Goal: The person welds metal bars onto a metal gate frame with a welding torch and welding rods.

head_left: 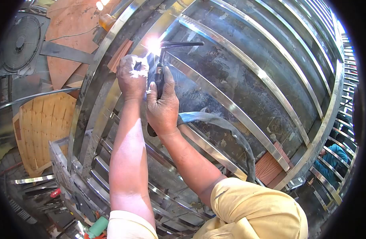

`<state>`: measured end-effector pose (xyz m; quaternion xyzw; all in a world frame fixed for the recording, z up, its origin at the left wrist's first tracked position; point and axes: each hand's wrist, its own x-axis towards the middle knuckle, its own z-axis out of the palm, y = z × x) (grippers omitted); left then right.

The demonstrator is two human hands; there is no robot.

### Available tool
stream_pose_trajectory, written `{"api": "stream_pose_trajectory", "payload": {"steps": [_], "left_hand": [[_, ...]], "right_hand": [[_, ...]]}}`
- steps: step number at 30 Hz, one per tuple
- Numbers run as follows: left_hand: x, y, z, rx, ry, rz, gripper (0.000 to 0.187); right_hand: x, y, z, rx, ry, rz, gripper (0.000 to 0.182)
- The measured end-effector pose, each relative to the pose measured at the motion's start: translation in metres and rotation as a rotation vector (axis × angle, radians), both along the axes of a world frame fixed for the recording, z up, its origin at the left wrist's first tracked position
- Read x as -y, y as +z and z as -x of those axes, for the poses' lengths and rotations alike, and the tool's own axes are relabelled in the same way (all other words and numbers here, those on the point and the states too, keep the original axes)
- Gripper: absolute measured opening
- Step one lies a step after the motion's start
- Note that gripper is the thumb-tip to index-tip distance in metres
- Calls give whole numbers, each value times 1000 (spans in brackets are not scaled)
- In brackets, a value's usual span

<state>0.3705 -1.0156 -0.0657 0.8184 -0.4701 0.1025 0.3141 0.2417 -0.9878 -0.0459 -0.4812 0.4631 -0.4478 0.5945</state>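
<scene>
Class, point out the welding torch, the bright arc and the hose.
welding torch (159,77), head view, on its dark handle.
bright arc (153,46), head view, centre of the glare.
hose (230,129), head view, mid-curve.

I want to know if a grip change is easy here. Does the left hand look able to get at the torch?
Probably yes. The left hand grips the steel frame right beside the torch held in the right hand, with nothing visible between them, though the bright arc sits close above.
</scene>
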Motion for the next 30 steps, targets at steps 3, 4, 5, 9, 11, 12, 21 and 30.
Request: {"api": "stream_pose_trajectory", "payload": {"steps": [3, 4, 5, 9, 11, 12, 21, 30], "left_hand": [[0, -2, -1, 7, 0, -1, 13], [0, -2, -1, 8, 4, -9, 13], [0, -1, 0, 9, 8, -17, 13], [-1, -2, -2, -41, -6, 1, 13], [-2, -1, -2, -76, -1, -9, 13], [-1, -1, -1, -73, -1, -9, 13], [-2, -4, -4, -17, -32, 23, 17], [0, 0, 1, -24, 0, 13, 14]], "right_hand": [[-1, -4, -3, 13, -16, 32, 61], [-1, -5, -3, 15, -21, 40, 61], [-1, -6, -3, 17, -26, 49, 61], [-1, -1, 0, 38, -18, -21, 59], [0, -1, 1, 36, -22, 15, 58], [0, -1, 1, 31, -17, 20, 58], [-1, -11, -3, -59, -41, 139, 58], [-1, -2, 3, -19, -2, 37, 57]]}}
